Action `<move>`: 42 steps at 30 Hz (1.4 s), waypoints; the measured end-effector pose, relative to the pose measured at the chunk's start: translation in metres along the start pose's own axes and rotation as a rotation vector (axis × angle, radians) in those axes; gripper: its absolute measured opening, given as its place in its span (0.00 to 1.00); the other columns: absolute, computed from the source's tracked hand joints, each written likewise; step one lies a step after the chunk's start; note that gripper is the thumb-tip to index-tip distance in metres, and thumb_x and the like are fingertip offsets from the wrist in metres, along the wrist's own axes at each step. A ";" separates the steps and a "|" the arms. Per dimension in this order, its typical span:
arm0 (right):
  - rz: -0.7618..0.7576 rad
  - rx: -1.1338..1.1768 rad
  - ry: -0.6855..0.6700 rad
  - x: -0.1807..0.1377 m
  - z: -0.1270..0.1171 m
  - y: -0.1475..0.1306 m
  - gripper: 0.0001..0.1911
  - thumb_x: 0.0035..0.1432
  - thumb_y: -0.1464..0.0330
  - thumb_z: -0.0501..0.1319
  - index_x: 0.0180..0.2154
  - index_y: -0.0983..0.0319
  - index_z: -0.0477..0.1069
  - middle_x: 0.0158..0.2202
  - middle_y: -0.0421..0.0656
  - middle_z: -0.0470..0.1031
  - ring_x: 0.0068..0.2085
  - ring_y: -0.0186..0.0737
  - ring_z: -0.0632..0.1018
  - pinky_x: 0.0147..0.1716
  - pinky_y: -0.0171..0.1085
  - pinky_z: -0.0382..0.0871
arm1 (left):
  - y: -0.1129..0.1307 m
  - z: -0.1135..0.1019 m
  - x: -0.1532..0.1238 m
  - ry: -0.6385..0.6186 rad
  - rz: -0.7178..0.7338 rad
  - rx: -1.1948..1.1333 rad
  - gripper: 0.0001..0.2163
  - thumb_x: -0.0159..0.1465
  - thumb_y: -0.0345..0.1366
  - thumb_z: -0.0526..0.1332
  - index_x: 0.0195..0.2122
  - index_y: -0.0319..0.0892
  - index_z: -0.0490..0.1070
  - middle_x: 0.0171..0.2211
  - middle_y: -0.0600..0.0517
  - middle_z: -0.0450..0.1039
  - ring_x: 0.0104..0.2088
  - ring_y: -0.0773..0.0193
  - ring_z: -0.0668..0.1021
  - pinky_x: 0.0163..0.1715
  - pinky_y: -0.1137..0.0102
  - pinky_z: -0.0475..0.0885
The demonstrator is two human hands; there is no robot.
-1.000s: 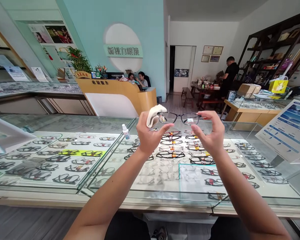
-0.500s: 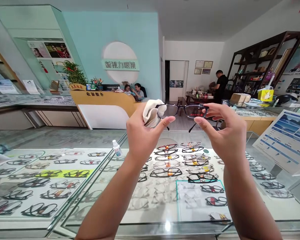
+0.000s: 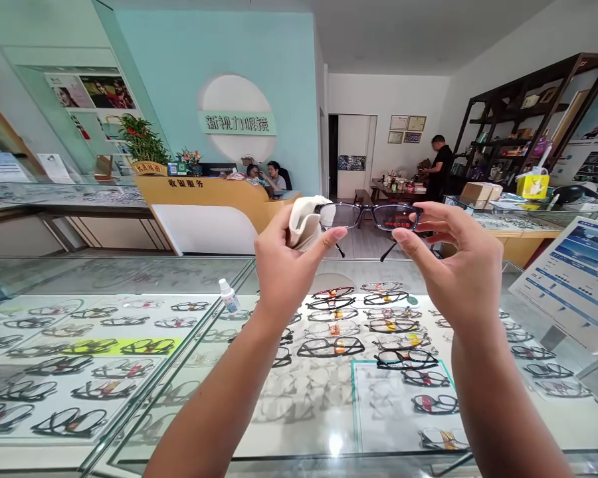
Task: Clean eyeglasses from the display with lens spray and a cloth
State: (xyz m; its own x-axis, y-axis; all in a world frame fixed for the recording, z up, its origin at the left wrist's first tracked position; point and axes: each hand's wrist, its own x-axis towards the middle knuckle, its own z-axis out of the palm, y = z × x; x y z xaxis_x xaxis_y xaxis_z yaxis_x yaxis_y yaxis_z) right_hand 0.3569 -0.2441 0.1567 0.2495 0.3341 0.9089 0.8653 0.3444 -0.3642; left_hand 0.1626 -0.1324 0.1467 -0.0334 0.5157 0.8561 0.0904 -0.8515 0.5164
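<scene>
Across the lower part of the view: glass display cases, two side by side, left one [image 3: 144, 275] and right one [image 3: 284, 435]. Eyeglass frames inside: left, too many overlapping to count surely, two of them on a yellow strip [image 3: 117, 343]; right, two central columns, five and six, plus three visible on a teal-edged panel [image 3: 373, 431]. Beyond: wooden shelving unit [image 3: 518, 114], one; reception desk [image 3: 199, 229], one; persons, three: one standing [image 3: 439, 166] at right, two seated behind the desk. Hands, two, raised at roughly equal height over the far part of the cases, forearms rising from the lower edge. Left hand [image 3: 289, 265]: fingers curled round one pale cloth [image 3: 303, 222], thumb stretched inward under the near lens; grip closed. Right hand [image 3: 461, 265]: thumb and forefinger nearly together at the outer end of the frame, remaining fingers half-bent behind. Wall certificates [image 3: 417, 123], four. Pair of glasses [image 3: 365, 210], one, dark-rimmed, held between both hands, near level; two temple tips show below, red lettering on its right lens. White bottle [image 3: 229, 297], one, near the seam between the cases.
</scene>
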 end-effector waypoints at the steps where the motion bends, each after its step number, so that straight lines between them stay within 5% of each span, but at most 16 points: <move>1: 0.003 0.004 -0.002 0.000 0.000 0.000 0.21 0.64 0.54 0.70 0.54 0.55 0.78 0.47 0.46 0.85 0.45 0.48 0.85 0.44 0.49 0.82 | 0.000 0.000 0.000 0.009 -0.007 -0.009 0.20 0.57 0.55 0.76 0.40 0.47 0.78 0.28 0.54 0.69 0.27 0.66 0.68 0.26 0.68 0.64; 16: 0.060 0.010 0.008 -0.003 0.002 -0.004 0.21 0.64 0.53 0.69 0.54 0.55 0.78 0.47 0.46 0.84 0.42 0.46 0.85 0.42 0.47 0.81 | 0.002 0.008 0.002 0.039 -0.119 -0.123 0.26 0.51 0.59 0.78 0.33 0.45 0.71 0.26 0.57 0.63 0.25 0.70 0.64 0.22 0.71 0.62; 42: 0.104 -0.032 -0.121 -0.002 0.001 0.001 0.24 0.67 0.51 0.66 0.59 0.54 0.80 0.50 0.49 0.86 0.48 0.54 0.86 0.41 0.50 0.83 | 0.003 0.010 -0.006 0.142 0.050 0.005 0.24 0.56 0.57 0.76 0.38 0.45 0.70 0.33 0.55 0.67 0.30 0.68 0.70 0.31 0.69 0.72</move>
State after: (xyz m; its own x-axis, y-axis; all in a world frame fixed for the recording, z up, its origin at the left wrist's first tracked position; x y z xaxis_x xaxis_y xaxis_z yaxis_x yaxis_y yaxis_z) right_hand 0.3573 -0.2438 0.1539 0.2857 0.4702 0.8350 0.8517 0.2748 -0.4462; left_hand 0.1730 -0.1369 0.1425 -0.1690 0.4534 0.8751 0.1006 -0.8753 0.4730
